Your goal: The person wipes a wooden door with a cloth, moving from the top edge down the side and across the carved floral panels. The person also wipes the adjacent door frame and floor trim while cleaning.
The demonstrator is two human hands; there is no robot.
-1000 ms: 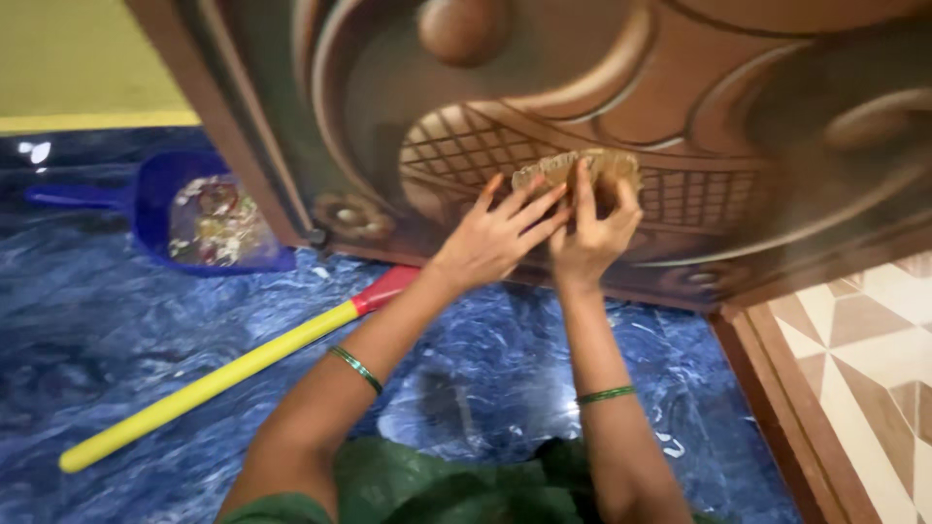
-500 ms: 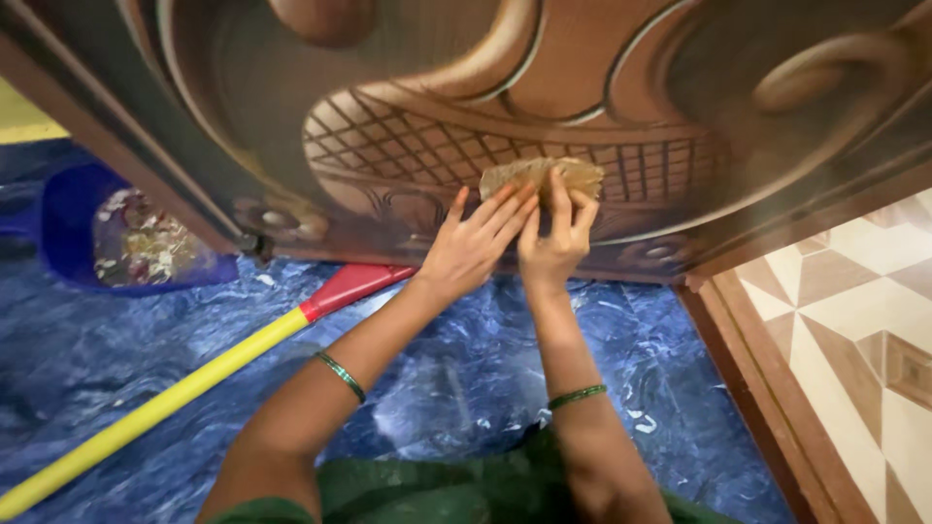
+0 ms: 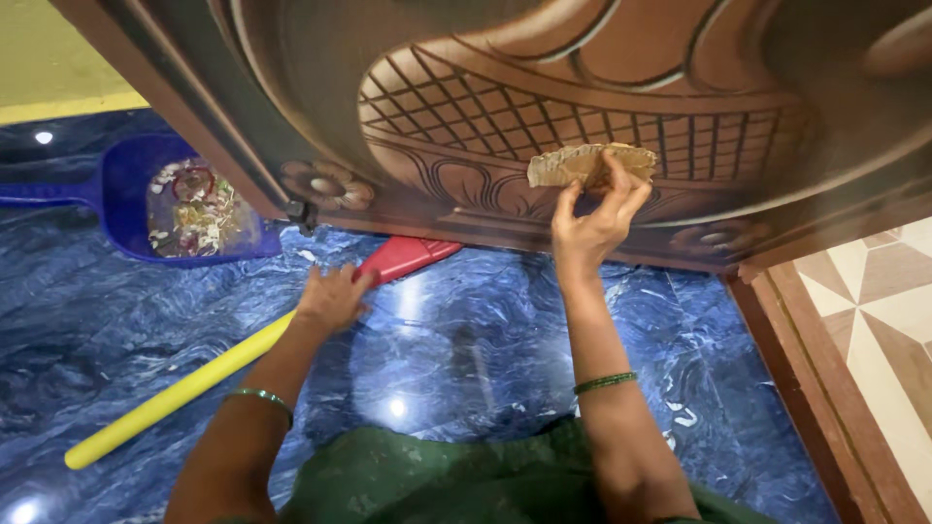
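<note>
My right hand (image 3: 594, 224) presses a crumpled tan cloth (image 3: 587, 162) against the carved brown wooden door (image 3: 582, 87), just below its lattice pattern. My left hand (image 3: 333, 299) is down at the blue marble floor (image 3: 466, 340), fingers curled on the yellow broom handle (image 3: 184, 386) close to its red end (image 3: 408, 256). Both wrists wear green bangles. A green garment covers my lap at the bottom of the view.
A blue dustpan (image 3: 146, 204) holding swept-up litter lies on the floor at the left, next to the door's edge. A brown door frame (image 3: 815, 388) runs along the right, with patterned beige tiles (image 3: 893, 311) beyond it. A yellow wall strip is at top left.
My left hand has left the cloth on the door and dropped to the broom handle on the floor. My right hand stays on the cloth against the door.
</note>
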